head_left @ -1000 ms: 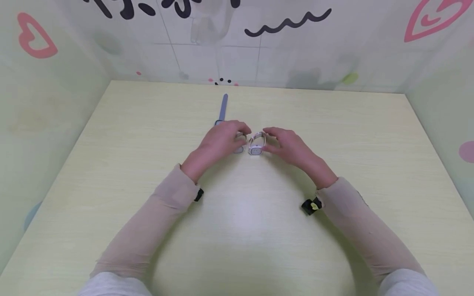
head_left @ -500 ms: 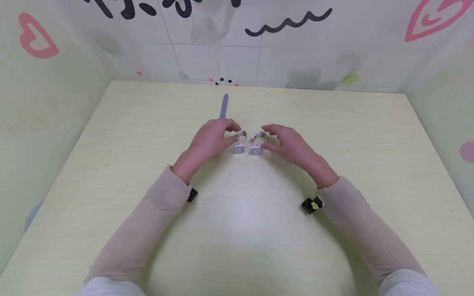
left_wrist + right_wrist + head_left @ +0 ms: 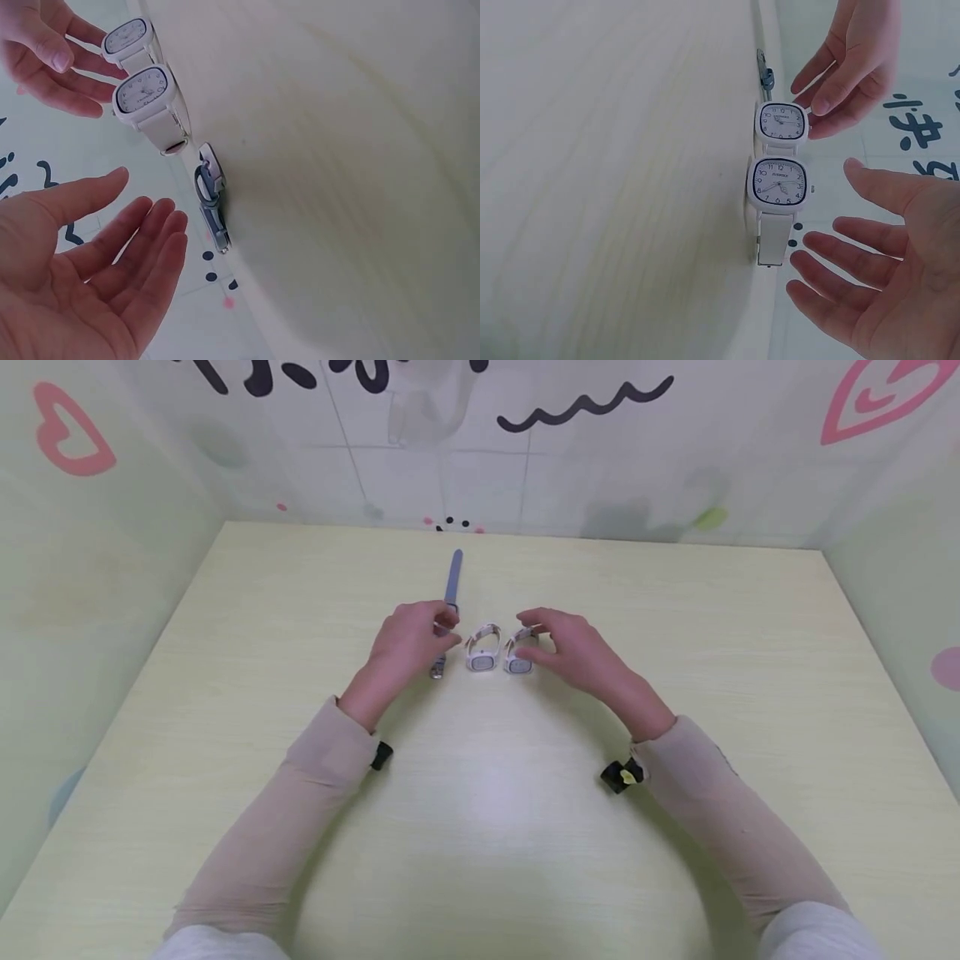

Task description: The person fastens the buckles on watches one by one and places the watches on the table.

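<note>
Two white wristwatches stand side by side on the table, straps closed into loops and dials toward me: the left white watch (image 3: pixel 482 662) and the right white watch (image 3: pixel 518 666). A blue-strapped watch (image 3: pixel 453 578) lies stretched out flat left of them, its middle partly hidden by my left hand (image 3: pixel 408 637). In the left wrist view that hand (image 3: pixel 97 270) has its fingers spread and holds nothing, apart from the blue-strapped watch (image 3: pixel 211 196). My right hand (image 3: pixel 570 647) hovers by the right white watch (image 3: pixel 778 184), fingers extended and not touching it in the right wrist view.
The pale wooden tabletop (image 3: pixel 495 827) is bounded by a printed back wall (image 3: pixel 480 485) and by side walls with heart drawings. A black wrist camera (image 3: pixel 622 775) hangs at the right cuff, another (image 3: pixel 382 755) at the left.
My left hand has let go of the left white watch and moved left toward the blue-strapped one. The right hand has shifted slightly left. Both white watches stay standing.
</note>
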Demonstrator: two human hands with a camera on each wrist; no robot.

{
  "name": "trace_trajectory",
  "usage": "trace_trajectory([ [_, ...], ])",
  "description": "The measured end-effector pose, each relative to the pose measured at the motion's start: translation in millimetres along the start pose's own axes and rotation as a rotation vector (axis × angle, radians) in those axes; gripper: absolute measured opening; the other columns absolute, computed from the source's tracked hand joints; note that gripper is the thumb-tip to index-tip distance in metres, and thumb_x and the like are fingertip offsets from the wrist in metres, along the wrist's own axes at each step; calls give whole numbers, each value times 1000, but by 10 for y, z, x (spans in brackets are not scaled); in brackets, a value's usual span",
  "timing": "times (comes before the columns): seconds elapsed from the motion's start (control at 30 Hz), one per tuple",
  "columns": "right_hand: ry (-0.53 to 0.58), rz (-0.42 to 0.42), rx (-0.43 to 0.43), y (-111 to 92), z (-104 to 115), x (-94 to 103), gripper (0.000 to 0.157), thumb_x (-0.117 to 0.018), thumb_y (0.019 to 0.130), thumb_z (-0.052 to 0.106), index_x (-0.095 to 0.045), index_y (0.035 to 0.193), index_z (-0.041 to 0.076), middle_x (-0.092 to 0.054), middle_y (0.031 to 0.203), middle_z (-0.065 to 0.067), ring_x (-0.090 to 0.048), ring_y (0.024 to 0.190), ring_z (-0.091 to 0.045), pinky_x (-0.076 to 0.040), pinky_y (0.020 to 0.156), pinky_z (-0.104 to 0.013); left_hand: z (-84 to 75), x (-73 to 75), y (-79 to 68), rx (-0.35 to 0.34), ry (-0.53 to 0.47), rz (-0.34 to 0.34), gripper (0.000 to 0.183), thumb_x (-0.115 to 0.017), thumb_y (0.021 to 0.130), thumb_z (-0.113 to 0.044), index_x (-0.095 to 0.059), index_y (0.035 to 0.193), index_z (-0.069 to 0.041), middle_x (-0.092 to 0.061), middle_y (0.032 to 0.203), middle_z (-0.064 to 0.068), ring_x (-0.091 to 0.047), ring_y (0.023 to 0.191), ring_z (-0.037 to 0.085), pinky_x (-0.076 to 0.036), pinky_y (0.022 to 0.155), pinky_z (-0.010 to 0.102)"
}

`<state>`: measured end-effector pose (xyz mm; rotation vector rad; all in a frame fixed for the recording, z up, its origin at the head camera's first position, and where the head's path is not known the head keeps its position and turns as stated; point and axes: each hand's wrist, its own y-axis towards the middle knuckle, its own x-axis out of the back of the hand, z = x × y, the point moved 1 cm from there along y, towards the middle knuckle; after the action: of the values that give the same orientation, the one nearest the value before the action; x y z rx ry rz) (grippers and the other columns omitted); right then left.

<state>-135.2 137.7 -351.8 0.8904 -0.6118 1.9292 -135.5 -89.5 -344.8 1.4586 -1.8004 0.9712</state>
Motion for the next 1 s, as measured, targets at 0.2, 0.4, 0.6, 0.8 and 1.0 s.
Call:
trace_trajectory([
  [0.2,4,-12,2,-17,12,3,54,-67,97,25,-50,143,3,-57,143,-13,-56,129,-30,-47,107,-49,43,-12,63,59,64,30,31,-68,95,-22,-64,122,-7,-70,118,8,-66,100,23,-54,78,33],
  [0.4,17,-7,12,-33,24,9,54,-66,97,26,-50,143,3,-57,143,-13,-56,129,-30,-47,107,-49,56,-40,125,111,178,104,42,-69,94,-27,-56,127,-5,-59,108,11,-55,88,24,-48,70,31],
  [0.6,23,-2,20,-42,14,19,54,-66,97,26,-50,143,3,-56,144,-13,-56,130,-30,-47,108,-49,60,-52,155,132,276,122,45,-71,92,-22,-51,124,1,-58,99,14,-58,81,25,-51,61,31],
  [0.8,20,-5,16,-47,-11,14,52,-66,97,26,-51,142,3,-58,142,-13,-55,130,-31,-47,107,-49,99,-23,154,168,209,179,41,-70,92,-19,-50,123,2,-60,100,14,-56,80,24,-49,62,29],
  [1.0,16,-5,5,-62,-30,15,51,-66,97,24,-52,141,4,-58,142,-13,-55,130,-32,-47,107,-49,138,24,164,170,149,225,27,-68,93,-19,-59,112,-3,-62,100,10,-55,83,21,-44,66,28],
])
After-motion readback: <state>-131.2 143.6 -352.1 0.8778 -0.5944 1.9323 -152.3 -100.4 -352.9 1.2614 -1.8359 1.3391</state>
